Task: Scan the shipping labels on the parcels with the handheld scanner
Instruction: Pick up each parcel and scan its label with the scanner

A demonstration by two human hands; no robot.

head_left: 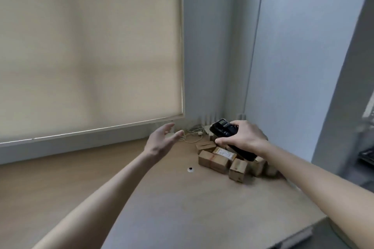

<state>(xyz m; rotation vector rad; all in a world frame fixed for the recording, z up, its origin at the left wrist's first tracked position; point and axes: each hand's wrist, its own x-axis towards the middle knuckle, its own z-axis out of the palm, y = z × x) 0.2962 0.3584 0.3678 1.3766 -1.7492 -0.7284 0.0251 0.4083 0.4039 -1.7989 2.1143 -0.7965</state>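
Above the parcels (226, 159), the right hand (242, 137) gripped the scanner (224, 129). Its partner, the left hand (162, 141), hovered with fingers relaxed, holding nothing. Scanning looked barely begun.

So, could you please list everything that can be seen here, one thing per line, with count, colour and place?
parcels: several, exact count unclear, brown cardboard, clustered on the table near the right corner
shipping label: one visible, pale, on top of a parcel
table: one, light wood, foreground
small round object: one, white with dark centre, on the table left of the parcels
cables: tangled, white, by the wall
blind: one, beige, over the window
scanner: one, black, above the parcels
left hand: open, empty, raised over the table
right hand: grips the scanner
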